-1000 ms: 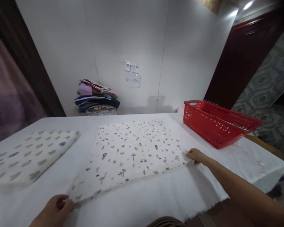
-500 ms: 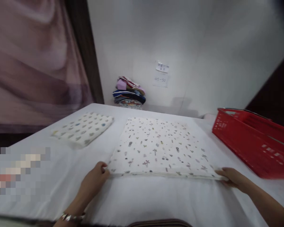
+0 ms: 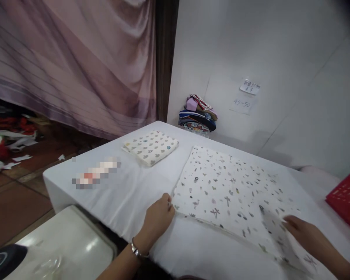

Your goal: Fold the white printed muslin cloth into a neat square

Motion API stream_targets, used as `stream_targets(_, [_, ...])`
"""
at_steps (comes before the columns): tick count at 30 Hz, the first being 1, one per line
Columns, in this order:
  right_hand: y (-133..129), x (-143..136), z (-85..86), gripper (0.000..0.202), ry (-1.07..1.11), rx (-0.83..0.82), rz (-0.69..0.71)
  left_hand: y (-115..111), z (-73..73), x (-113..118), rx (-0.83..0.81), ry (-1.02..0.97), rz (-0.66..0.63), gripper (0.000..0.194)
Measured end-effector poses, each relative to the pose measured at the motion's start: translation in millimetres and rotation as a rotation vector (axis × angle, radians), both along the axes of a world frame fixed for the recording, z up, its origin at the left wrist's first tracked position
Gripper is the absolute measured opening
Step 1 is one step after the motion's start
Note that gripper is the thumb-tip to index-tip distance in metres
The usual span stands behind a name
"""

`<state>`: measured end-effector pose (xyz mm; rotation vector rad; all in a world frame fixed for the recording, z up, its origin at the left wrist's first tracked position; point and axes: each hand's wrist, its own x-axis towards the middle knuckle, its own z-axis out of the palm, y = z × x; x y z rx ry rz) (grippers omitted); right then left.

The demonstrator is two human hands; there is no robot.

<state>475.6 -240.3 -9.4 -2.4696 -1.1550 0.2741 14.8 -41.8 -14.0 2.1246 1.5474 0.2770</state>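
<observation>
A white cloth with small printed figures lies spread on the white-covered table. My left hand, with a metal band at the wrist, pinches its near left corner. Toward the right side, my right hand grips the cloth and holds a part of it raised in a fold. Farther left rests a folded cream cloth with grey heart-like prints; neither hand touches it.
A red basket stands at the right edge. Folded fabrics are stacked by the wall. A pixelated item lies on the table's left. A white surface with a dark round object is at lower left, beyond it a curtain.
The view has turned left, so the table and cloths appear farther right. My right hand has lifted part of the printed cloth, which lay flat before. My left hand keeps its corner.
</observation>
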Motion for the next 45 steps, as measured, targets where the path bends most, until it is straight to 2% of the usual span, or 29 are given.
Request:
stream_targets(3, [86, -75, 10.9, 0.025, 0.104, -0.088, 0.301, -1, -1.9, -2, 0.006, -0.024, -0.005, 0.005])
stream_targets(6, [168, -148, 18.5, 0.027, 0.185, -0.046, 0.544, -2, -4.1, -4, -0.003, -0.053, -0.007, 0.005])
stream_targets(8, [216, -185, 20.1, 0.029, 0.139, 0.002, 0.711, -3, -6.0, -4, -0.004, -0.073, -0.015, 0.009])
stream_targets(12, [288, -227, 17.6, 0.033, -0.058, -0.018, 0.972, -5, -9.2, -5, 0.005, -0.08, -0.037, 0.012])
stream_targets(15, [319, -238, 15.4, 0.036, -0.222, -0.156, 1.106, -6, -10.2, -5, -0.004, -0.068, -0.061, 0.01])
stream_targets(18, [332, -239, 13.6, 0.026, -0.297, -0.237, 1.176, -5, -10.6, -5, 0.0, -0.085, -0.077, 0.008])
stream_targets(23, [325, -227, 11.5, 0.016, -0.305, -0.185, 1.244, -4, -10.9, -7, -0.022, -0.114, -0.097, 0.013])
stream_targets(26, [318, -219, 11.5, 0.017, -0.275, -0.166, 1.286, -4, -11.6, -7, -0.026, -0.123, -0.105, 0.022])
stream_targets(29, [317, -217, 11.9, 0.019, -0.255, -0.176, 1.261, -4, -13.3, -6, -0.021, -0.124, -0.124, 0.029])
stream_targets(32, [324, -221, 11.5, 0.018, -0.275, -0.199, 1.244, -4, -15.3, -6, -0.005, -0.129, -0.144, 0.029])
stream_targets(39, [348, -232, 6.8, 0.022, -0.328, -0.282, 1.333, -5, -15.3, -7, 0.044, -0.139, -0.156, 0.028])
stream_targets(45, [352, -231, 8.1, 0.024, -0.378, -0.326, 1.386, -4, -15.1, -8, 0.05, -0.13, -0.172, 0.028])
